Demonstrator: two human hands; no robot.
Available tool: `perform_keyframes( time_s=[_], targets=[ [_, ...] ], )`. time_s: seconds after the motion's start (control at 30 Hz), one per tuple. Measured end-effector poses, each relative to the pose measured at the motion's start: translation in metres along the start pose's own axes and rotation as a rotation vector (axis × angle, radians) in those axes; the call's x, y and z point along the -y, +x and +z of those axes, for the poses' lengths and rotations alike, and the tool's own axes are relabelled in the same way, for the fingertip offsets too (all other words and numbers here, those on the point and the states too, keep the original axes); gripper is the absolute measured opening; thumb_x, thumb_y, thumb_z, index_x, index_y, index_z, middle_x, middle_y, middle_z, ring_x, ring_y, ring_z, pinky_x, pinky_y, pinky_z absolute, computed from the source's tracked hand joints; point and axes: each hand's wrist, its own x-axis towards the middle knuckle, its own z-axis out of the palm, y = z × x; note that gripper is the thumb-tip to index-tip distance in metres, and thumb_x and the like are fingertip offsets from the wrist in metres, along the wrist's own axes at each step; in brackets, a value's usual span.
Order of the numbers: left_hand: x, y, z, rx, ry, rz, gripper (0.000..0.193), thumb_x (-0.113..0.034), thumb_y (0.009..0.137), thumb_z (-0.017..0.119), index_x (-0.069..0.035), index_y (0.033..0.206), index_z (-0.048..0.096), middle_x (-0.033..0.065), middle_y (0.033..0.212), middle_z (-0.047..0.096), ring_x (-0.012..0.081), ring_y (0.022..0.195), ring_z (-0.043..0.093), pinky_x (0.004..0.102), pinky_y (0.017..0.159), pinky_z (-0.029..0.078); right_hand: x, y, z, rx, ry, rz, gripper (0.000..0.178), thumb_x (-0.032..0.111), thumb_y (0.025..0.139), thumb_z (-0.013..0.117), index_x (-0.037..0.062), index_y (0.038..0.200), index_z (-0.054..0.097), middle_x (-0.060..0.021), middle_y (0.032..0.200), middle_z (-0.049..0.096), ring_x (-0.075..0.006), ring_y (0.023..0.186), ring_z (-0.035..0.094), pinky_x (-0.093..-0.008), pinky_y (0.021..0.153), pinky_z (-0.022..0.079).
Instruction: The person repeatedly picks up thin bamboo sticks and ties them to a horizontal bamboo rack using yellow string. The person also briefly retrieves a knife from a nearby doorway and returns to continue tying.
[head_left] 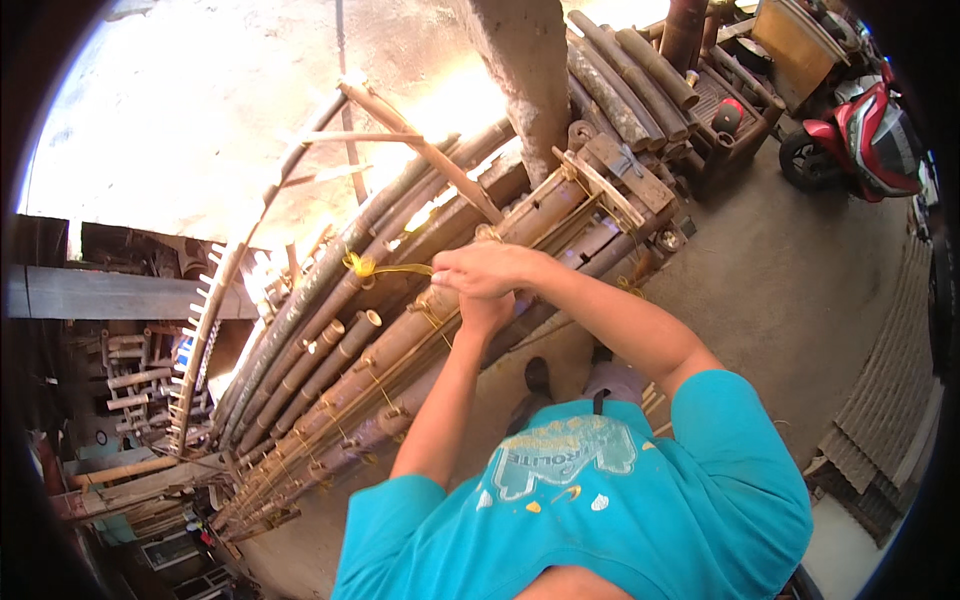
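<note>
My right hand (485,268) reaches across the bamboo frame with fingers closed on a flat yellow strip (400,268). The strip runs left from the fingertips to a bunched yellow knot (358,265). Just below it, partly covered by it, is my left hand (486,312), held close against the right; its fingers are hidden. Under both hands lies a long bamboo pole (405,335), tied at intervals with thin yellowish cord. A second, purplish-brown pole (430,385) runs alongside, nearer to me.
More bamboo poles (350,260) lie beyond the frame, below a slanted wooden brace (430,155). A concrete post (520,80) stands behind. Cut bamboo (625,85) is stacked at the back right, near a red motorbike (865,140). Corrugated sheets (880,370) lie at the right.
</note>
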Motion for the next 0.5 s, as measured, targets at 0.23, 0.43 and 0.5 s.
perform_keyframes(
  time_s=[0.23, 0.43, 0.5],
  targets=[
    [-0.066, 0.030, -0.030, 0.254, 0.203, -0.260, 0.028, -0.031, 0.101, 0.047, -0.012, 0.105, 0.067, 0.0214, 0.081, 0.067, 0.0420, 0.080, 0.065, 0.0504, 0.070, 0.049, -0.077, 0.022, -0.026, -0.093, -0.295, 0.378, 0.055, 0.055, 0.096, 0.047, 0.0036, 0.085, 0.064, -0.0180, 0.091, 0.068, -0.0258, 0.090, 0.065, -0.0328, 0.084, 0.046],
    [-0.050, 0.020, -0.021, 0.202, 0.263, -0.330, 0.026, -0.034, 0.100, 0.047, -0.015, 0.097, 0.065, 0.0184, 0.078, 0.067, 0.0411, 0.074, 0.066, 0.0504, 0.064, 0.050, 0.006, -0.100, -0.009, 0.145, 0.561, -0.152, 0.040, 0.038, 0.098, 0.055, 0.0049, 0.076, 0.062, -0.0142, 0.077, 0.065, -0.0193, 0.073, 0.060, -0.0365, 0.071, 0.049],
    [-0.064, 0.025, -0.024, 0.196, 0.256, -0.301, 0.025, -0.034, 0.100, 0.047, -0.016, 0.097, 0.064, 0.0184, 0.079, 0.067, 0.0415, 0.075, 0.065, 0.0506, 0.064, 0.050, -0.026, -0.146, 0.049, 0.049, 0.107, 0.026, 0.041, 0.036, 0.097, 0.054, 0.0030, 0.073, 0.061, -0.0188, 0.072, 0.063, -0.0316, 0.071, 0.061, -0.0432, 0.071, 0.049]
  ],
)
